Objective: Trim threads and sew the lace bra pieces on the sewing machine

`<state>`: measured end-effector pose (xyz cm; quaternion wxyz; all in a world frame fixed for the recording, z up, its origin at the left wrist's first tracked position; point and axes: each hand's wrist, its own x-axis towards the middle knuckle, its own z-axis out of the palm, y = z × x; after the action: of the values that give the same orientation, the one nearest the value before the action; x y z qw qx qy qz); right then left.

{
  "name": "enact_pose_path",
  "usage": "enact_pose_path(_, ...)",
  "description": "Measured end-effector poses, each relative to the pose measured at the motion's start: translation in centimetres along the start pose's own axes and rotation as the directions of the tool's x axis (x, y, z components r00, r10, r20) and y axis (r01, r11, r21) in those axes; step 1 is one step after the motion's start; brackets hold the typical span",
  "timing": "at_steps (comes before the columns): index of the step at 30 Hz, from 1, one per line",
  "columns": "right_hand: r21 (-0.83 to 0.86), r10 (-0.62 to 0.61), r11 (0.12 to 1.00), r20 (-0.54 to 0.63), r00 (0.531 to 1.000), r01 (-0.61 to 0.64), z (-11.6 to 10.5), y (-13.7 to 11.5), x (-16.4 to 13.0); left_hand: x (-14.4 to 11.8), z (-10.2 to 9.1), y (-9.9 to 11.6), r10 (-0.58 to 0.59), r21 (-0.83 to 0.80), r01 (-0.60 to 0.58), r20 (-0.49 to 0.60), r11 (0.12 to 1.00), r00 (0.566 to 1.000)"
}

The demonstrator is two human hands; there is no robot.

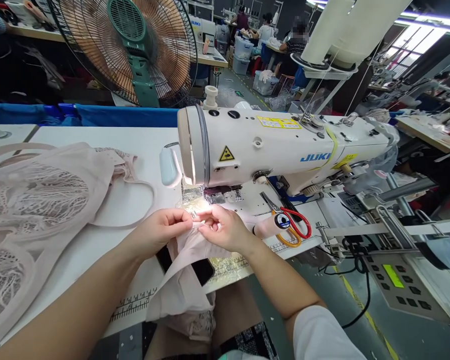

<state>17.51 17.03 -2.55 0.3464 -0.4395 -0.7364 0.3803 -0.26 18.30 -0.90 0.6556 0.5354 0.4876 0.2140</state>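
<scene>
Pinching soft pink fabric (195,250), both hands meet.

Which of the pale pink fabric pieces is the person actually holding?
The small plain piece by the sewing machine, pinched between the left hand and right hand. The lacy pieces lie untouched in a pile farther left on the table.

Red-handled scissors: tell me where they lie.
In the head view the red-handled scissors lie on the sewing table, right of the right hand, below the sewing machine.
</scene>
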Motion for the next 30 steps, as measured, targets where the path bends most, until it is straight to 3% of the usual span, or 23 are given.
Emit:
enact_pose_path(5,-0.045,-0.034,0.998,0.028,0.999,0.036,-0.6,0.2,-0.1,0.2,0.2,0.0,-0.153,-0.138,0.155,0.030,0.978,0.988)
enact_pose_path(7,-0.057,-0.104,0.993,-0.032,0.994,0.102,-0.8,0.2,-0.1,0.2,0.2,-0.1,-0.187,-0.154,0.191,0.039,0.969,0.982)
enact_pose_path(10,-0.077,-0.225,0.973,-0.133,0.965,0.217,-0.5,0.3,-0.1,0.3,0.2,-0.2,-0.193,-0.148,0.197,0.042,0.969,0.980)
enact_pose_path(15,-0.097,-0.327,0.943,-0.092,0.941,0.318,0.3,0.5,0.2,0.3,0.3,-0.2,-0.203,-0.122,0.209,0.056,0.970,0.978)
enact_pose_path(19,-0.068,-0.463,0.886,-0.170,0.870,0.459,0.3,0.2,0.0,0.4,0.4,-0.1,-0.169,-0.122,0.172,0.033,0.977,0.985)
enact_pose_path(21,0.027,-0.412,0.904,-0.203,0.888,0.426,0.1,-0.1,-0.3,0.3,0.4,0.0,-0.147,-0.112,0.148,0.013,0.983,0.989)
enact_pose_path(23,0.181,-0.264,0.939,-0.167,0.950,0.293,0.0,-0.2,-0.7,0.3,0.4,0.1,-0.132,-0.100,0.131,0.000,0.986,0.991)
enact_pose_path(25,0.260,-0.153,0.949,-0.106,0.983,0.176,-0.1,-0.2,-0.9,0.2,0.3,0.1,-0.118,-0.091,0.118,0.001,0.989,0.993)
enact_pose_path(27,0.216,-0.139,0.963,-0.108,0.984,0.160,-0.2,0.0,-1.2,0.1,0.3,0.1,-0.107,-0.084,0.108,0.010,0.991,0.994)
enact_pose_path(30,0.130,-0.215,0.961,-0.195,0.957,0.243,-0.8,0.4,-1.6,0.1,0.1,0.0,-0.102,-0.068,0.102,0.010,0.992,0.995)
